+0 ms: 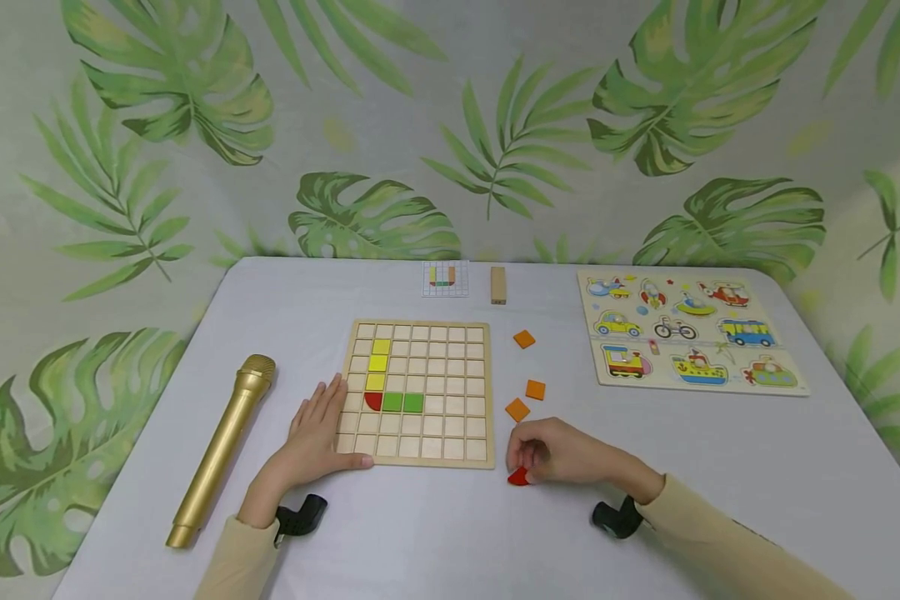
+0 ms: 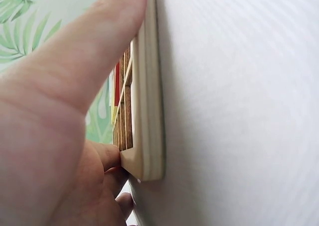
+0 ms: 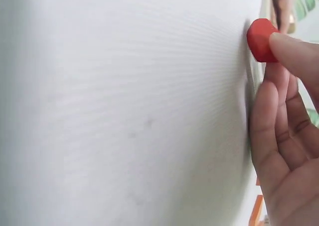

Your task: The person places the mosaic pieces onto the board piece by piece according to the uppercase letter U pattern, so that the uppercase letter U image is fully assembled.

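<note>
A wooden grid board (image 1: 453, 427) lies flat on the table. In its grid are three yellow square tiles (image 1: 377, 362) in a column, a red quarter-round tile (image 1: 373, 402) below them and two green square tiles (image 1: 402, 402) to its right. My left hand (image 1: 311, 442) rests at the board's lower left corner, fingers stretched along the left side and thumb on the front edge. To the right of the board, my right hand (image 1: 562, 450) pinches another red quarter-round tile (image 3: 261, 40) between thumb and fingers, close over the tablecloth.
Three orange square tiles (image 1: 536, 389) lie scattered right of the board. Behind it are a pattern card (image 1: 446, 279) and a small wooden block (image 1: 498, 286). A vehicle puzzle board (image 1: 693, 333) lies at the back right, a gold microphone (image 1: 221, 454) at the left.
</note>
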Motion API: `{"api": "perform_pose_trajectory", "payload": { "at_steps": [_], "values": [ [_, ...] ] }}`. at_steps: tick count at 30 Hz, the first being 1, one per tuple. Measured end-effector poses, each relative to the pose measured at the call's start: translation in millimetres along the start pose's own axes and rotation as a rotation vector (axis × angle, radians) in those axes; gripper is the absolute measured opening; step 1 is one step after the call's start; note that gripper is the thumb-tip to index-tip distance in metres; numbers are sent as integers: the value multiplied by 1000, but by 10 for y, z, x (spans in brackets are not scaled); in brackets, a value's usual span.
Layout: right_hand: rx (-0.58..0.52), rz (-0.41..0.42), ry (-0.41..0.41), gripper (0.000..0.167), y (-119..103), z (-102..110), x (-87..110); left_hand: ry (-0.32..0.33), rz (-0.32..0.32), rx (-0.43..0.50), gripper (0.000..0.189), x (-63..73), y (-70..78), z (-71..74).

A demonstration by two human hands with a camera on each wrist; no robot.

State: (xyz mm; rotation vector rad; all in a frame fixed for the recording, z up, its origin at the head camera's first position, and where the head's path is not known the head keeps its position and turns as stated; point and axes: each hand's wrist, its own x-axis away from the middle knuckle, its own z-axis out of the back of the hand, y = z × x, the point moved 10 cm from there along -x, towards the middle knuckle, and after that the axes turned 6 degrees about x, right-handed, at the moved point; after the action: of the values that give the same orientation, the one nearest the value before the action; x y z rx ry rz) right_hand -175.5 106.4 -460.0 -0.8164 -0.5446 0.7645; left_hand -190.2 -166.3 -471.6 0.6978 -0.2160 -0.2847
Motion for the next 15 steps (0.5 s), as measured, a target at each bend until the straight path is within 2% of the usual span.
{"api": "perform_pose_trajectory", "payload": {
  "at_steps": [7,12,15],
  "values": [
    [-117,-11,53,21,41,90,-93,3,0,-3,121,2,16,11],
    [-153,17,96,19,-24,177,-189,5,0,-4,121,0,13,9],
    [-190,4,107,19,-50,214,-254,6,-2,-1,122,2,8,5]
  ]
}}
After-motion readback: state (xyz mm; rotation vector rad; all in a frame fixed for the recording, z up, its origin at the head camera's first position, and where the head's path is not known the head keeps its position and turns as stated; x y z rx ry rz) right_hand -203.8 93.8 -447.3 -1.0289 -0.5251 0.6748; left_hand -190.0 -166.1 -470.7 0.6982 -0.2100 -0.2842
